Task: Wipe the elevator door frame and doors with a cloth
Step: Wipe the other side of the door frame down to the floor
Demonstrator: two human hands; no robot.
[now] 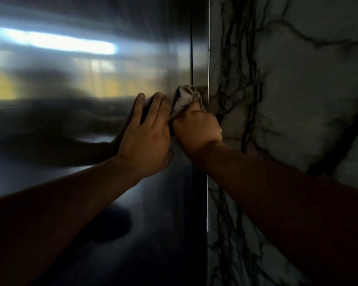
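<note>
Two hands up at the R edge of the elevator opening. Right hand (196, 129) is fisted tight round a bunched beige cloth (186, 98); the wad sticks out above the knuckles and presses on the steel door frame (201, 58), just beside the dark gap where the door (91, 79) meets it. Left hand (147, 137) lies flat on the door w/ fingers (156, 104) spread and straight, gripping nothing, touching the right hand's side; prob. bracing. Veined marble wall (298, 89) sits right of the frame's bright edge.

Cloth looks soft, light, limp: it'll fold to whatever shape the fist gives it, so hold it balled w/ a pad of fabric proud of the fingers, as now. Brushed steel is hard, slick, shows smears; long strokes along the frame should suit. Frame edge is thin, maybe sharp-ish, so keep fabric btwn skin and metal.
</note>
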